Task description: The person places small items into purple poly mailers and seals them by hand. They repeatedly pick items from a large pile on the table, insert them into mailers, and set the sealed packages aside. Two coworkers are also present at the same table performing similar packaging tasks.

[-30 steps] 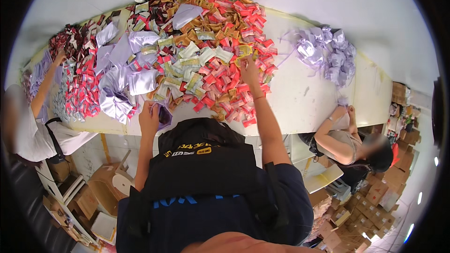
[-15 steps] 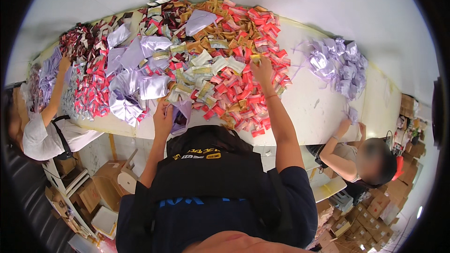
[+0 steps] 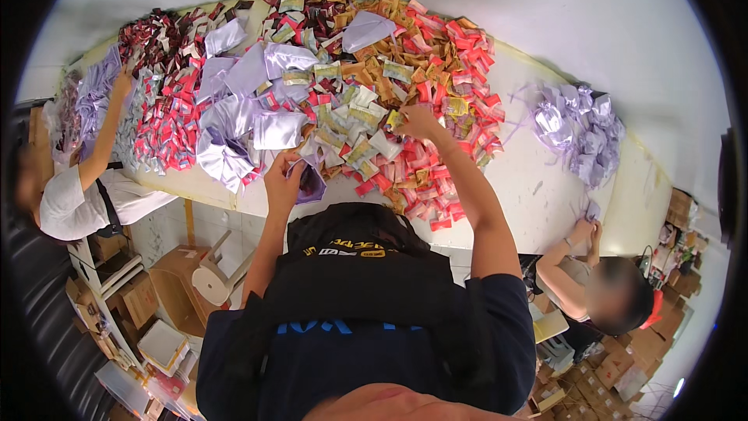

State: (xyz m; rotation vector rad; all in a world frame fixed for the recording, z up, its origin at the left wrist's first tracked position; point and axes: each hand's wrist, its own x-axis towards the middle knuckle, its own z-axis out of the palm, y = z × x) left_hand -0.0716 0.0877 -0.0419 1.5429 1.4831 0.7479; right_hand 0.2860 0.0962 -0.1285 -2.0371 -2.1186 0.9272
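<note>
My left hand (image 3: 282,179) grips the edge of a lilac satin pouch (image 3: 312,184) at the table's near edge. The pouch's mouth gapes, and its dark inside shows. Over the heap in front of me, my right hand (image 3: 421,123) pinches a small yellow packet (image 3: 395,119) between its fingertips. Beneath and around it lie red-and-pink packets (image 3: 467,70), orange-brown packets (image 3: 393,14) and pale green-and-white packets (image 3: 360,109). Flat, empty-looking lilac pouches (image 3: 278,131) are strewn just beyond my left hand.
Tied, bulging lilac pouches (image 3: 580,129) are piled at the table's right. A co-worker there holds a small lilac pouch (image 3: 593,210). At the left another co-worker's hand (image 3: 122,82) reaches over dark red packets (image 3: 152,39). Below the table stand a cardboard box (image 3: 175,284) and a round stool (image 3: 212,284).
My right hand has drawn left and nearer from the red packets, now with a yellow packet in its fingertips. The left hand keeps the pouch, its mouth turned more into view.
</note>
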